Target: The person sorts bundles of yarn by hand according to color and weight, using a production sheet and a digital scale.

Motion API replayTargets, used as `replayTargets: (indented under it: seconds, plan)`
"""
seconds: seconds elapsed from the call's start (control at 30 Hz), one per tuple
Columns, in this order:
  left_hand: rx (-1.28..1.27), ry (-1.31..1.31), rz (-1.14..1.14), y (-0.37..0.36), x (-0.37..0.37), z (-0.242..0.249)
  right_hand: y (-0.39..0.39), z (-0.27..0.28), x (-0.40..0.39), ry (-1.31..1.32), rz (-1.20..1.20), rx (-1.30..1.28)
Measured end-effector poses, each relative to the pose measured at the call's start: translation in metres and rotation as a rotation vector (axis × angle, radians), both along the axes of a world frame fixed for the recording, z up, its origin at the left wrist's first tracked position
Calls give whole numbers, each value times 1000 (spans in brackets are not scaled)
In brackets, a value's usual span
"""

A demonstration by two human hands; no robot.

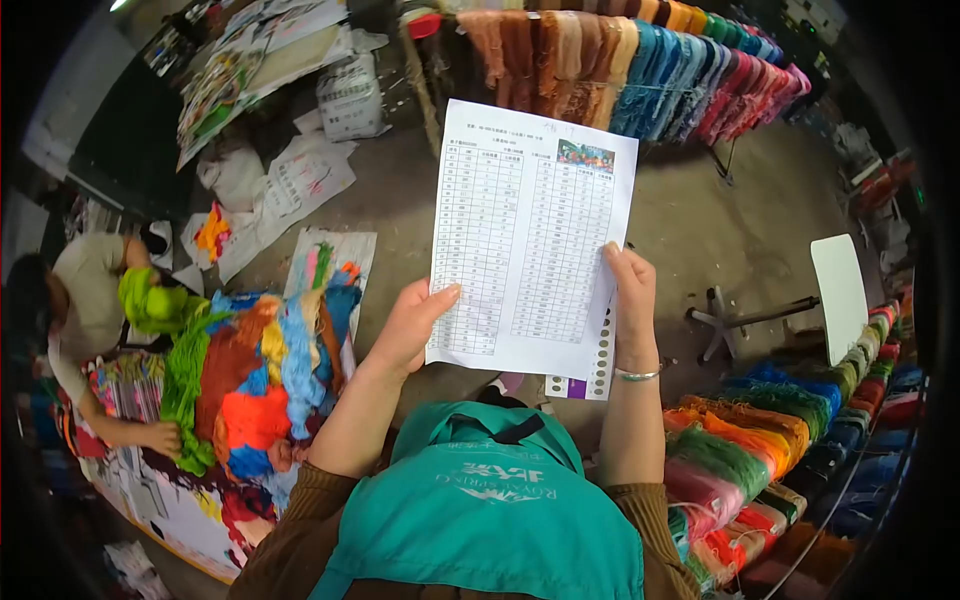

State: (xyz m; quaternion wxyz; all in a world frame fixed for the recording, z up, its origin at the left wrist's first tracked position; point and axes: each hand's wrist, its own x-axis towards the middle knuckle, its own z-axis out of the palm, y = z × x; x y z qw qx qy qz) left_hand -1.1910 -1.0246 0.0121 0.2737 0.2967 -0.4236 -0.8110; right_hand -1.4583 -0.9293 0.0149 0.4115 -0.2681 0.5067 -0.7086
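Observation:
Both my hands hold up a white printed sheet [515,230] with columns of numbers and a small colour picture at its top right. My left hand [415,322] grips its lower left edge, thumb on the front. On the right edge, my right hand [632,285] pinches the paper, with a bracelet [637,376] around that wrist. Behind the sheet's lower right corner, a card with a row of dark holes [603,362] sticks out; its upper part is hidden. The fingers behind the paper are out of sight.
Yarn skeins [570,60] hang on a rack ahead; more skeins [740,440] lie at right. A co-worker [95,290] at left handles green yarn [185,390] beside a colourful pile [255,415]. A white-backed chair [838,298] stands at right, white sacks [352,97] at upper left.

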Motion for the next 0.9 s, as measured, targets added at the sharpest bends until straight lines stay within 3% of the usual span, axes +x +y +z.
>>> replayTargets:
  seconds: [0.9]
  plan:
    - [48, 100, -482, -221, -419, -7, -93, 8, -331, 94, -490, 67]
